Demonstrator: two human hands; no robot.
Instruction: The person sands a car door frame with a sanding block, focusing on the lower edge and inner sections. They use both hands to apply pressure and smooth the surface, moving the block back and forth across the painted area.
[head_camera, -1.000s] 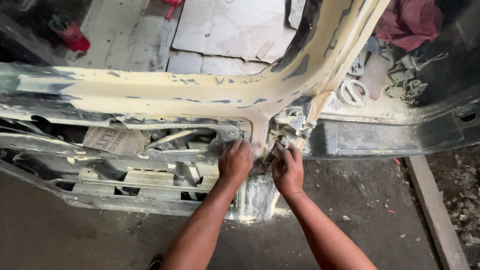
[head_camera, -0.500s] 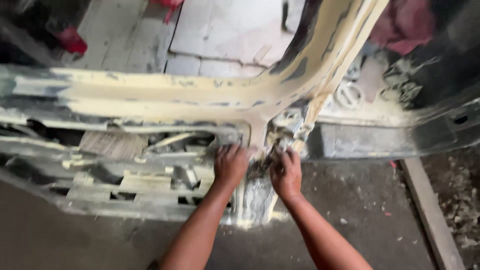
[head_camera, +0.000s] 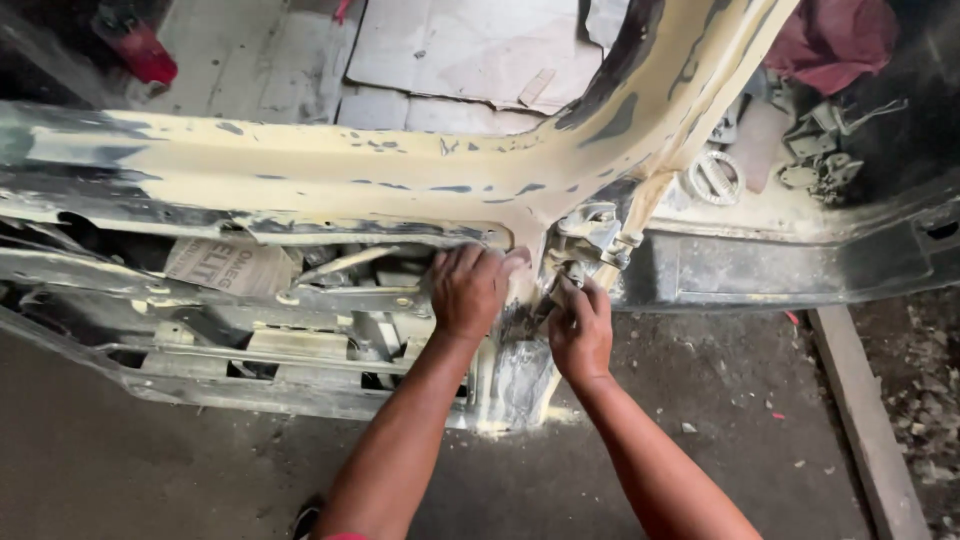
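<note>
While I knelt over the stripped car body shell (head_camera: 330, 180), my two forearms ran up from the bottom edge of the view to the foot of the centre pillar (head_camera: 520, 350). My left hand (head_camera: 468, 290) lay flat, fingers curled over the pillar's left edge just under the sill rail; it pressed on the metal and enclosed nothing. My right hand (head_camera: 580, 325) was closed, fingertips pinched at the door hinge (head_camera: 590, 240); I could not tell whether they held a small tool or only the hinge itself. The hands sat near each other, with a narrow strip of pillar between them.

Open concrete floor (head_camera: 760, 420) lay to my right and below, bounded by one wooden plank (head_camera: 860, 410) along the right edge. To my left the open lower frame (head_camera: 250, 340) crowded the left arm.

Compared with the view half a second before, both hands had stayed on the same joint; the left had shifted slightly higher on the pillar.

Count, near to far: two hands, one pillar, one hinge, one round ring-shaped part (head_camera: 712, 178) on the shell floor, one red cloth (head_camera: 830, 40), flattened cardboard sheets (head_camera: 470, 45), one red object (head_camera: 140, 50) at the top left.
</note>
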